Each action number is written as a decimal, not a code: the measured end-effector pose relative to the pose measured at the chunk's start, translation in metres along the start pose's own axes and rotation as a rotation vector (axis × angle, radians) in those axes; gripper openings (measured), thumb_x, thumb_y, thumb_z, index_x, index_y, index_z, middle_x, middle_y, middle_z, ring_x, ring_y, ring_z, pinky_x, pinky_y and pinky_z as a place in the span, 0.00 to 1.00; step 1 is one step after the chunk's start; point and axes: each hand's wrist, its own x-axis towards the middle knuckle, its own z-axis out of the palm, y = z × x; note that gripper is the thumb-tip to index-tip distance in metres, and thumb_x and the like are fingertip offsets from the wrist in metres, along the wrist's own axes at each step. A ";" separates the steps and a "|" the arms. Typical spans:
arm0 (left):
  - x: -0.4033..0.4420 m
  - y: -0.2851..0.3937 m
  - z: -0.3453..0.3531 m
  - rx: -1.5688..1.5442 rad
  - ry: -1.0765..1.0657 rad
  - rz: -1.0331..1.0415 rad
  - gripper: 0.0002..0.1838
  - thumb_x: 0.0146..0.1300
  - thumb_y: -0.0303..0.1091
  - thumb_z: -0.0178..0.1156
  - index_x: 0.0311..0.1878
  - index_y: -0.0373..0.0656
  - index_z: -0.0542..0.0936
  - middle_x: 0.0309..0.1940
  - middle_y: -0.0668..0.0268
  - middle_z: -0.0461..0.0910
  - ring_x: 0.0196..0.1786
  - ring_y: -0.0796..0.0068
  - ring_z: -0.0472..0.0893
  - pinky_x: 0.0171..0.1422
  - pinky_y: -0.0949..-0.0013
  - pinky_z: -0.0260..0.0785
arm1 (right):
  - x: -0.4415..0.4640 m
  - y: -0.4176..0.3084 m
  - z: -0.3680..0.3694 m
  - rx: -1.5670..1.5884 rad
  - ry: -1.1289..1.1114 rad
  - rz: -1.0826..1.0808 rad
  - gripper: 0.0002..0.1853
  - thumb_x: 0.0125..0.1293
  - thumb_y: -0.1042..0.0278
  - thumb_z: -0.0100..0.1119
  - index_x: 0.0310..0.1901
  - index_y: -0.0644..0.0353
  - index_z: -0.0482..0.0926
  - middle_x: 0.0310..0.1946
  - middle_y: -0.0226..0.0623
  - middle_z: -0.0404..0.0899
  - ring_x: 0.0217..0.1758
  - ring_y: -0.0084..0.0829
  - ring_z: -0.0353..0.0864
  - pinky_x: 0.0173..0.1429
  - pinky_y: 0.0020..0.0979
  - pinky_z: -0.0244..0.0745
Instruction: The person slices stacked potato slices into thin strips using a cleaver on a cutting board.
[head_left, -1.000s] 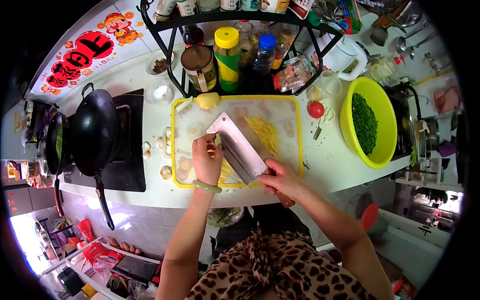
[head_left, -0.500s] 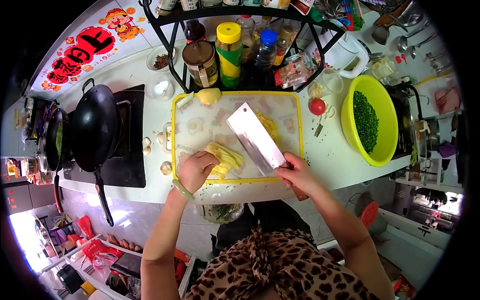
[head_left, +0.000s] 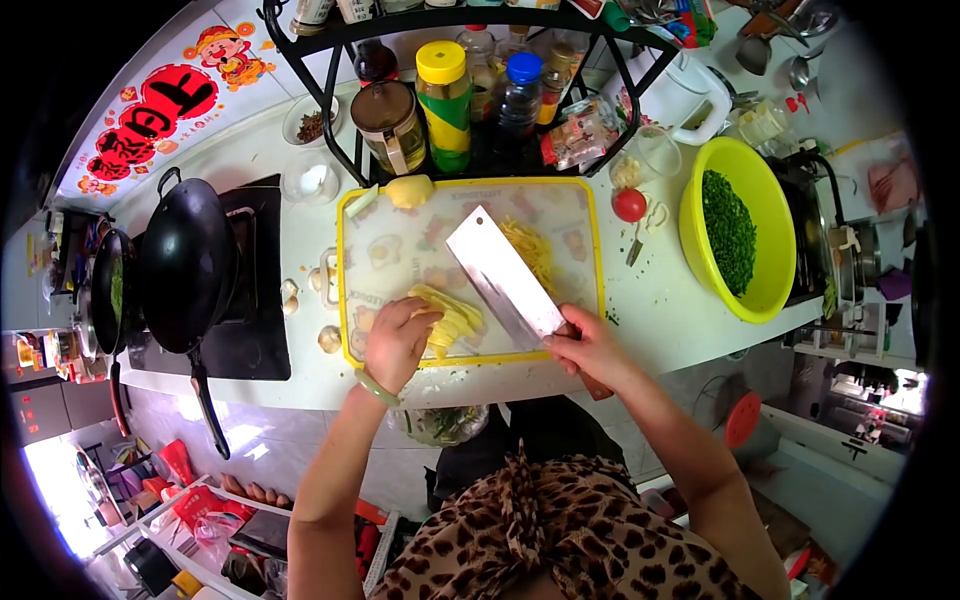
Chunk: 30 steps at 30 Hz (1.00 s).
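My right hand (head_left: 588, 350) is wrapped round the wooden handle of a cleaver (head_left: 500, 270), whose broad blade slants up and left above the yellow-rimmed cutting board (head_left: 370, 235). With bent fingers, my left hand (head_left: 397, 335) presses on the left end of a fanned stack of pale yellow potato slices (head_left: 455, 322); its fingertips are partly hidden. Thin potato shreds (head_left: 532, 250) lie on the far side of the blade, which partly covers them. A peeled potato (head_left: 410, 191) and a pale green-white stalk (head_left: 361, 201) sit at the board's far left corner.
At left, a black wok (head_left: 190, 265) stands on the cooktop. A yellow basin (head_left: 690, 245) holds chopped greens on the right, near a tomato (head_left: 628, 205). Behind the board is a black rack (head_left: 345, 140) with bottles. Several mushrooms (head_left: 330, 338) lie left of the board.
The whole view has shifted slightly with my head. My left fingers have moved a little over the slices, while the cleaver keeps nearly the same place and slant.
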 end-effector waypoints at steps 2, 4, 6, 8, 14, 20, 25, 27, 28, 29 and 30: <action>-0.002 0.003 -0.004 0.045 0.195 -0.002 0.16 0.49 0.20 0.61 0.43 0.41 0.83 0.48 0.55 0.77 0.52 0.54 0.76 0.57 0.59 0.68 | 0.000 -0.004 0.002 -0.104 0.046 0.008 0.07 0.63 0.72 0.58 0.39 0.62 0.71 0.21 0.30 0.72 0.18 0.22 0.69 0.23 0.26 0.65; -0.007 0.009 0.000 0.076 0.275 -0.097 0.16 0.49 0.20 0.60 0.44 0.40 0.82 0.50 0.54 0.77 0.54 0.53 0.75 0.58 0.59 0.68 | 0.000 -0.010 0.007 -0.372 0.082 -0.095 0.07 0.62 0.71 0.58 0.37 0.62 0.70 0.22 0.33 0.74 0.20 0.28 0.72 0.25 0.30 0.67; -0.016 0.009 0.008 0.122 0.279 -0.135 0.21 0.53 0.24 0.60 0.53 0.38 0.78 0.57 0.52 0.72 0.61 0.51 0.70 0.63 0.56 0.63 | 0.002 -0.016 0.017 -0.696 0.103 -0.184 0.08 0.61 0.68 0.57 0.35 0.59 0.68 0.25 0.41 0.76 0.27 0.46 0.77 0.31 0.41 0.72; -0.021 0.020 0.021 0.160 0.266 -0.168 0.25 0.54 0.28 0.61 0.57 0.38 0.73 0.60 0.51 0.69 0.63 0.49 0.67 0.65 0.54 0.60 | 0.011 -0.007 0.025 -0.808 0.125 -0.318 0.07 0.61 0.67 0.56 0.35 0.59 0.69 0.26 0.41 0.77 0.28 0.46 0.78 0.31 0.42 0.72; -0.028 0.028 0.061 0.237 0.164 -0.431 0.56 0.45 0.55 0.71 0.70 0.34 0.53 0.73 0.44 0.49 0.75 0.43 0.49 0.69 0.38 0.47 | 0.029 0.007 0.045 -1.087 0.197 -0.491 0.07 0.63 0.66 0.54 0.40 0.57 0.73 0.30 0.38 0.78 0.29 0.43 0.80 0.31 0.45 0.73; -0.020 0.024 0.072 0.240 0.155 -0.490 0.57 0.45 0.52 0.72 0.71 0.33 0.52 0.72 0.43 0.50 0.74 0.43 0.50 0.70 0.41 0.48 | 0.027 0.012 0.055 -1.137 0.148 -0.465 0.15 0.63 0.66 0.53 0.51 0.56 0.75 0.31 0.40 0.78 0.31 0.42 0.81 0.32 0.44 0.74; -0.039 0.013 0.050 -0.038 0.357 -0.323 0.52 0.43 0.42 0.75 0.69 0.34 0.57 0.69 0.44 0.56 0.70 0.45 0.58 0.69 0.50 0.55 | 0.034 -0.005 0.033 -1.003 0.205 -0.387 0.16 0.61 0.67 0.57 0.51 0.56 0.76 0.33 0.41 0.79 0.33 0.42 0.80 0.36 0.39 0.74; -0.055 0.012 0.038 -0.010 0.316 -0.459 0.42 0.41 0.28 0.73 0.63 0.37 0.66 0.64 0.49 0.63 0.65 0.49 0.65 0.67 0.56 0.60 | 0.034 -0.003 0.028 -0.966 0.211 -0.370 0.15 0.61 0.66 0.58 0.50 0.56 0.77 0.33 0.41 0.79 0.34 0.42 0.80 0.35 0.39 0.74; -0.057 0.013 0.034 0.036 0.337 -0.495 0.31 0.43 0.28 0.72 0.54 0.40 0.74 0.54 0.53 0.71 0.57 0.52 0.70 0.62 0.56 0.63 | 0.034 -0.002 0.027 -0.937 0.203 -0.374 0.14 0.61 0.66 0.58 0.49 0.56 0.77 0.32 0.40 0.79 0.33 0.42 0.80 0.35 0.39 0.73; -0.057 0.013 0.031 0.039 0.335 -0.497 0.31 0.43 0.28 0.72 0.54 0.40 0.74 0.54 0.53 0.71 0.57 0.52 0.70 0.62 0.56 0.63 | 0.034 -0.001 0.027 -0.909 0.199 -0.379 0.13 0.61 0.66 0.58 0.48 0.57 0.77 0.31 0.40 0.79 0.32 0.43 0.80 0.34 0.39 0.73; -0.057 0.014 0.030 0.086 0.269 -0.488 0.29 0.42 0.28 0.72 0.52 0.40 0.76 0.52 0.54 0.72 0.55 0.53 0.71 0.60 0.56 0.64 | 0.033 -0.001 0.028 -0.908 0.197 -0.377 0.13 0.61 0.66 0.58 0.48 0.57 0.77 0.31 0.40 0.79 0.32 0.43 0.80 0.34 0.39 0.73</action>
